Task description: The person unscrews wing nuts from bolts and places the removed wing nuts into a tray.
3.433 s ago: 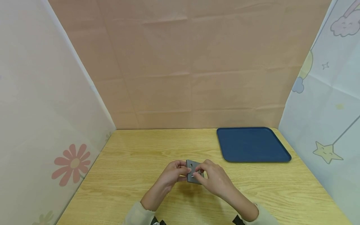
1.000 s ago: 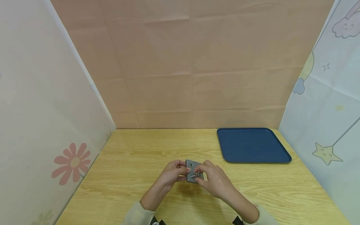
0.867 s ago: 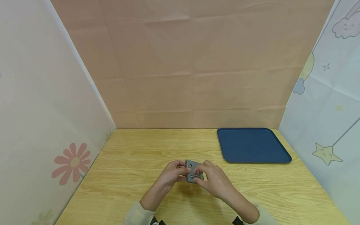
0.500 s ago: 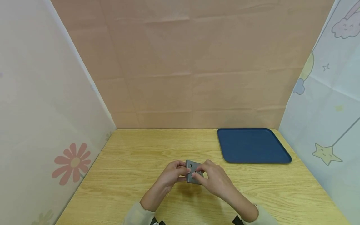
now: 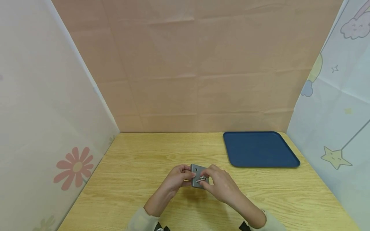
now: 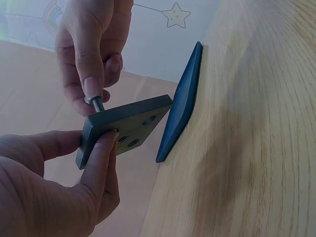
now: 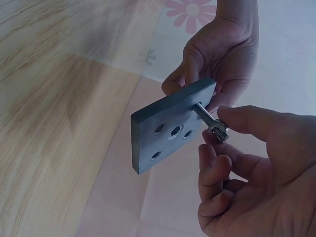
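Note:
My left hand (image 5: 177,179) pinches the edge of a square grey metal plate (image 7: 168,128) with several holes, held above the table. A threaded bolt (image 7: 204,114) stands out from a hole near one corner of the plate, close to the left fingers. Towards its outer end sits a shiny nut (image 7: 217,127), with some thread showing past it. The thumb and index finger of my right hand (image 5: 221,184) are on either side of that nut and pinch it. From the left wrist camera, the right thumb covers much of the nut (image 6: 94,99).
A dark blue tray (image 5: 260,149) lies at the back right of the wooden table (image 5: 150,150). Behind the table hangs a tan sheet (image 5: 185,80), with printed pale sheets at both sides.
The right thumb and fingertips have shifted back and forth about the nut, covering the bolt half a second ago and showing it now. Plate and left hand stay nearly still.

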Available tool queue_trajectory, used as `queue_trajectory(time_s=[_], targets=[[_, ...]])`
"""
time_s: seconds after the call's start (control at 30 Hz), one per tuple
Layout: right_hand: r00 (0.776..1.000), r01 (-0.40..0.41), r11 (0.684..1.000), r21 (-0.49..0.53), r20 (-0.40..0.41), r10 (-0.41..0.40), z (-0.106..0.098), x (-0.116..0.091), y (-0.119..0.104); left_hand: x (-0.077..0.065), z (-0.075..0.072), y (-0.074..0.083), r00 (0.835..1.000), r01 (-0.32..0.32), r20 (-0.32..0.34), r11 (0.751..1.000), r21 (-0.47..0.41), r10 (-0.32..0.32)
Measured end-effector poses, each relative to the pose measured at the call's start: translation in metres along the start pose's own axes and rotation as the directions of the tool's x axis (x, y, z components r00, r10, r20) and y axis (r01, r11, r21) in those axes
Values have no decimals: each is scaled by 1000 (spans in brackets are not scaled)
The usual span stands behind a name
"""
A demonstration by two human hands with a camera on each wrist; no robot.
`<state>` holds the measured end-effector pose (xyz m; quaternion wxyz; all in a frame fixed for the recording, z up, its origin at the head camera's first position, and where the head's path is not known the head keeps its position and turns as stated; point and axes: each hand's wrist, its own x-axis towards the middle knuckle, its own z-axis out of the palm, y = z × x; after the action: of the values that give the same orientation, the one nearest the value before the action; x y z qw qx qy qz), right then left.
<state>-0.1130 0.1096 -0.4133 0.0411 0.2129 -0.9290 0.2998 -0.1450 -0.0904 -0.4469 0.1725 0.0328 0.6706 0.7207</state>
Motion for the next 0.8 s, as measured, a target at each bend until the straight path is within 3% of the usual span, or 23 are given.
queue_trajectory(time_s=[0.5, 0.8], targets=[[998, 65, 997, 46, -5, -64, -2, 0, -2, 0, 0, 1, 1000, 5, 3, 1000, 5, -5], [999, 24, 999, 49, -38, -22, -1, 1, -2, -1, 1, 0, 1000, 6, 8, 1000, 6, -6]])
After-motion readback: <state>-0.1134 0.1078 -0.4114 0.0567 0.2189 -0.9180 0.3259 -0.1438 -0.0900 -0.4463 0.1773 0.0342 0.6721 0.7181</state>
